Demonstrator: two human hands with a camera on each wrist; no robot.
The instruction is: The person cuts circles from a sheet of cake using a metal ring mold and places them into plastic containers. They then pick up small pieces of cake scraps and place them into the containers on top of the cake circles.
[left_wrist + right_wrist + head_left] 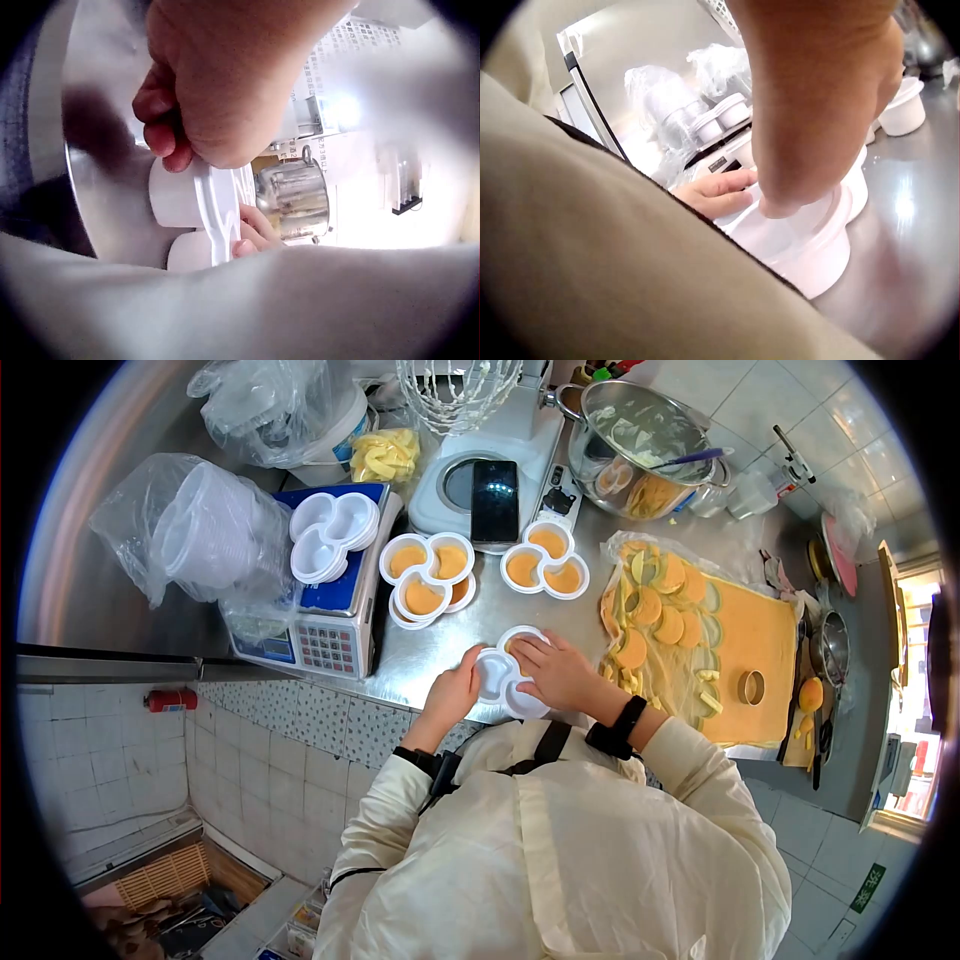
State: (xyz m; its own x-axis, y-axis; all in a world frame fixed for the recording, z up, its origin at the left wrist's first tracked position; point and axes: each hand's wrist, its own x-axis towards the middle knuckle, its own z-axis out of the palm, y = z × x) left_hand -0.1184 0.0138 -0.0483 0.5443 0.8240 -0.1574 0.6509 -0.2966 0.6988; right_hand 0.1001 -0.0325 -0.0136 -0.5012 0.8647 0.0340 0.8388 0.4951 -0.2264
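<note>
A white three-cup plastic container [493, 672] is at the front edge of the steel counter, between both hands. My left hand [460, 685] grips its left side; in the left wrist view, curled fingers and thumb pinch the rim of the container [176, 195]. Over the far cup, my right hand [558, 668] presses its fingers down onto an orange-yellow sponge cake round [512, 644], which they partly cover. The other two cups show bare white insides. Behind stand more three-cup containers [428, 573], [547, 567] with cake rounds in their cups.
On the right lies a sheet of sponge cake [755, 630] with a ring cutter [742, 688], cut rounds [670, 625] and scraps. A digital scale [325, 645] bears stacked containers at left. A phone [495, 500] rests on the mixer base; a steel pot [640, 420] stands behind.
</note>
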